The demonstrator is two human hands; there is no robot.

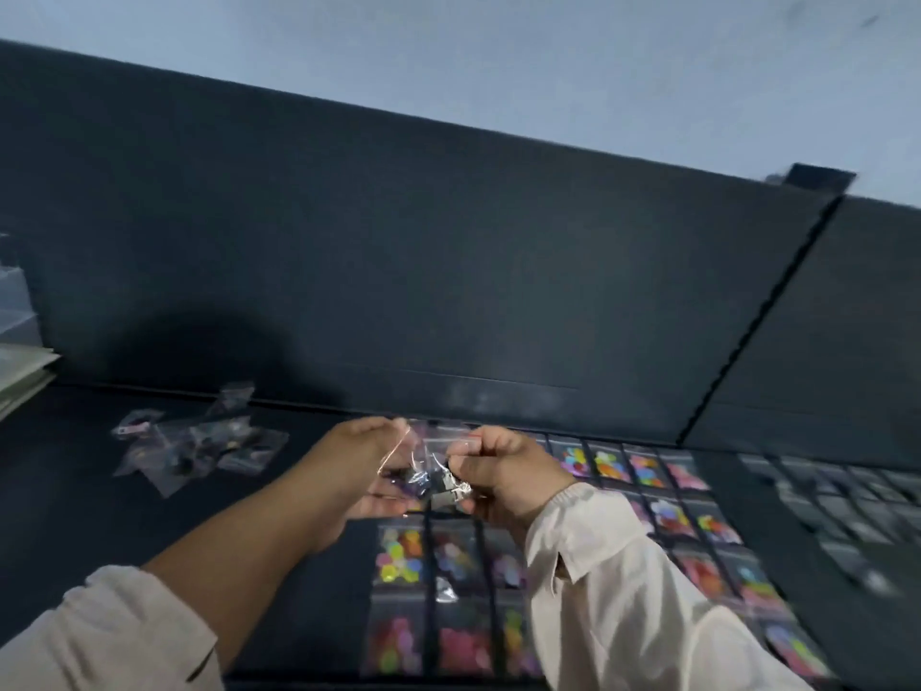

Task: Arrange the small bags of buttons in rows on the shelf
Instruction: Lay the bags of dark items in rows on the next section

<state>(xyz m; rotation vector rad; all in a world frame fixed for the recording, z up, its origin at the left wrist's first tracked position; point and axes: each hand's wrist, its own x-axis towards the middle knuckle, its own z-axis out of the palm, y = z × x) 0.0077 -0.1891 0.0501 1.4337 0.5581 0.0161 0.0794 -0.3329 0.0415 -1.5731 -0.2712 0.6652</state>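
Observation:
Both my hands hold one small clear bag of dark buttons [423, 473] above the black shelf [89, 491]. My left hand [366, 466] pinches the bag's upper left edge and cups it from beneath. My right hand [498, 471] grips its right side with curled fingers. Below and to the right lie rows of bags of coloured buttons [398, 556], laid flat side by side. A loose pile of clear bags [199, 448] sits to the left, away from both hands. The frame is blurred.
A black back panel [398, 251] rises behind the shelf. More rows of bags with dark or grey buttons [837, 511] lie at the far right. A stack of pale flat sheets [20, 371] lies at the left edge.

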